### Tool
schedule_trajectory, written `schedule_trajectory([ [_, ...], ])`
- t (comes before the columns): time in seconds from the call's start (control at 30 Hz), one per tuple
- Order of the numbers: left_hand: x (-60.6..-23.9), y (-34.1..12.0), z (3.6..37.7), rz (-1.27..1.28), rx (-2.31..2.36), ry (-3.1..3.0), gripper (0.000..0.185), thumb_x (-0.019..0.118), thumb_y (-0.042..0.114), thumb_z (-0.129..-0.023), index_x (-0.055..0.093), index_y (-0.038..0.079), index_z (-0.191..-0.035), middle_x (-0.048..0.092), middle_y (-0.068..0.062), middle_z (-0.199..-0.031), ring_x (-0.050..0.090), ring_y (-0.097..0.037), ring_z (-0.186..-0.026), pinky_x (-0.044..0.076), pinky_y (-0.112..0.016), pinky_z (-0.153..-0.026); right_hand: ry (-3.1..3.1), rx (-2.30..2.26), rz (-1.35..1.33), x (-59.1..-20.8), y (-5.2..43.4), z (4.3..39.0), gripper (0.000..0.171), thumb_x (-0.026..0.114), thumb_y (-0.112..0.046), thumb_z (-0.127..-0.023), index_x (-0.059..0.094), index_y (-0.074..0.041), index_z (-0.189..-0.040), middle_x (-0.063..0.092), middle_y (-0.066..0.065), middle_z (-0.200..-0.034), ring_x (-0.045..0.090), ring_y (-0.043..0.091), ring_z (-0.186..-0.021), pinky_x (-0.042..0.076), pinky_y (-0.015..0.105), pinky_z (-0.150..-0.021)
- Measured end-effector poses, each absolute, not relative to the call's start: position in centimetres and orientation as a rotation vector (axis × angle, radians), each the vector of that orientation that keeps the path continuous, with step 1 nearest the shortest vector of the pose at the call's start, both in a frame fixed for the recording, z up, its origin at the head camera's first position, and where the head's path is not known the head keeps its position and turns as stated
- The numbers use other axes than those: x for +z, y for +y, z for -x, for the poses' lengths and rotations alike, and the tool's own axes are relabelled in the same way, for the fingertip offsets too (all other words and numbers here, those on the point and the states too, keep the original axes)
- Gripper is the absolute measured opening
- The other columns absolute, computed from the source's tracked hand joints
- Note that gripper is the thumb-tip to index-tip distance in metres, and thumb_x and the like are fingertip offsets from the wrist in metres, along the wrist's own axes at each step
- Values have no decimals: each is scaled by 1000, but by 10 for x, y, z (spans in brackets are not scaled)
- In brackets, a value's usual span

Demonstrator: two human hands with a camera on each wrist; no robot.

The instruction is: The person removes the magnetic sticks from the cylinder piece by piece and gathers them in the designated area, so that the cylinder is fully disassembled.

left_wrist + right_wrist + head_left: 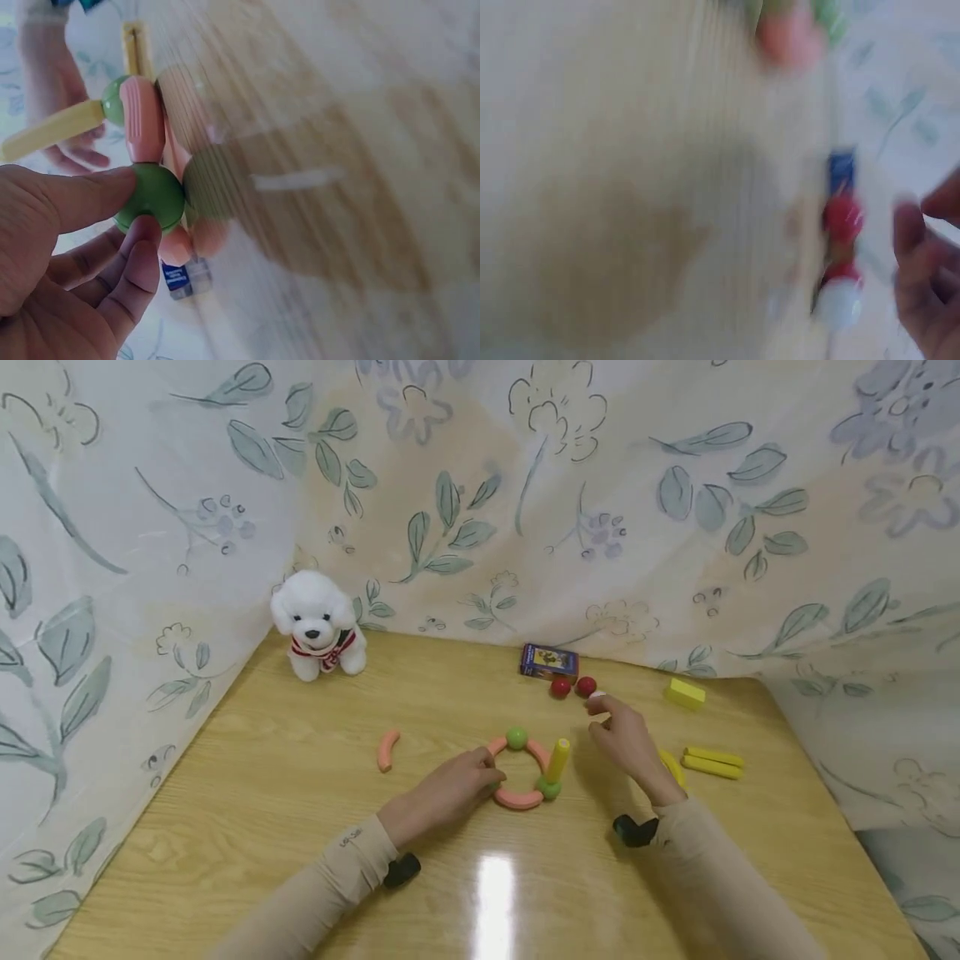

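Observation:
A ring of pink curved pieces (pixel 517 799) joined by green balls (pixel 516 738) lies mid-table, with a yellow stick (pixel 558 759) rising from one ball. My left hand (pixel 486 777) holds the ring's left side; in the left wrist view its thumb and a finger pinch a green ball (pixel 152 197). My right hand (pixel 603 714) hovers to the right of the ring with loosely curled fingers and holds nothing. Its fingertips are close to a small white ball (pixel 597 695), which lies beside two red balls (pixel 573 687). The right wrist view is blurred.
A blue box (pixel 549 661) lies behind the red balls. A yellow block (pixel 686 693) and two yellow sticks (pixel 712 762) lie at the right, a loose pink curved piece (pixel 387 750) at the left. A white plush dog (pixel 318 625) sits in the far-left corner. Floral cloth walls surround the wooden table (pixel 300 860).

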State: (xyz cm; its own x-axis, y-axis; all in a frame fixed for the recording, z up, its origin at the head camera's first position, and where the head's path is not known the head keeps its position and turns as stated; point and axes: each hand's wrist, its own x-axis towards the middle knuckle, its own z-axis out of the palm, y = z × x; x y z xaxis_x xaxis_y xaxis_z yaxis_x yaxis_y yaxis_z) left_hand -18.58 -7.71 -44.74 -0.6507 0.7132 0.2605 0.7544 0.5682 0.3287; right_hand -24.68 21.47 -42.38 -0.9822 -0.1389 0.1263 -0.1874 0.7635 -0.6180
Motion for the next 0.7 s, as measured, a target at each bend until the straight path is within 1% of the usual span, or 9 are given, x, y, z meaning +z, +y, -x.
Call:
schedule_trajectory([
  [0.07, -446, -77, 186, 1275, -646, -2681, 20, 60, 10, -96, 71, 5, -112, 62, -6, -100, 58, -14, -89, 52, -24, -78, -2891, 1234, -347, -422, 210, 227, 39, 51, 0, -89, 57, -3, -128, 62, 20, -123, 67, 31, -81, 50, 31, -60],
  [0.13, -446, -77, 185, 1274, -656, -2673, 20, 60, 8, -95, 71, 4, -112, 62, -7, -101, 59, -15, -89, 52, -26, -78, -2913, 1388, -421, -423, 205, 208, 43, 52, 2, -89, 54, -5, -131, 60, 19, -126, 66, 27, -78, 49, 27, -60],
  [0.2, -448, -76, 184, 1267, -641, -2680, 19, 60, 9, -96, 71, 5, -111, 62, -7, -101, 59, -15, -89, 53, -26, -79, -2948, 1446, -471, -428, 199, 193, 42, 57, -2, -90, 54, -7, -131, 60, 18, -125, 65, 21, -79, 49, 25, -63],
  [0.27, -446, -76, 184, 1265, -615, -2692, 18, 60, 9, -96, 71, 6, -109, 64, -6, -103, 60, -15, -90, 53, -26, -79, -2963, 1470, -508, -430, 191, 184, 39, 61, -7, -91, 54, -6, -130, 60, 18, -125, 66, 17, -80, 50, 24, -64],
  [0.37, -447, -75, 183, 1283, -599, -2703, 17, 60, 9, -96, 71, 7, -108, 64, -6, -103, 60, -15, -89, 53, -25, -79, -2952, 1499, -500, -435, 182, 177, 32, 64, -15, -94, 57, -3, -122, 65, 18, -113, 66, 16, -75, 50, 23, -60],
  [0.4, -447, -75, 182, 1287, -606, -2706, 17, 60, 9, -95, 71, 7, -108, 63, -6, -103, 60, -15, -89, 53, -25, -79, -2939, 1504, -491, -437, 179, 176, 30, 64, -15, -94, 58, -1, -120, 66, 18, -111, 66, 16, -73, 51, 23, -59],
  [0.5, -447, -75, 181, 1293, -629, -2703, 18, 62, 9, -95, 71, 6, -110, 62, -6, -102, 61, -16, -90, 53, -25, -79, -2912, 1523, -443, -439, 175, 175, 24, 64, -14, -94, 61, 0, -114, 69, 15, -96, 64, 15, -68, 50, 22, -55],
  [0.7, -445, -74, 182, 1283, -595, -2677, 17, 62, 8, -94, 72, 7, -108, 64, -6, -102, 62, -15, -90, 54, -25, -79, -2865, 1572, -434, -437, 174, 176, 18, 61, -8, -95, 62, 3, -109, 70, 17, -94, 69, 12, -73, 58, 25, -63],
])
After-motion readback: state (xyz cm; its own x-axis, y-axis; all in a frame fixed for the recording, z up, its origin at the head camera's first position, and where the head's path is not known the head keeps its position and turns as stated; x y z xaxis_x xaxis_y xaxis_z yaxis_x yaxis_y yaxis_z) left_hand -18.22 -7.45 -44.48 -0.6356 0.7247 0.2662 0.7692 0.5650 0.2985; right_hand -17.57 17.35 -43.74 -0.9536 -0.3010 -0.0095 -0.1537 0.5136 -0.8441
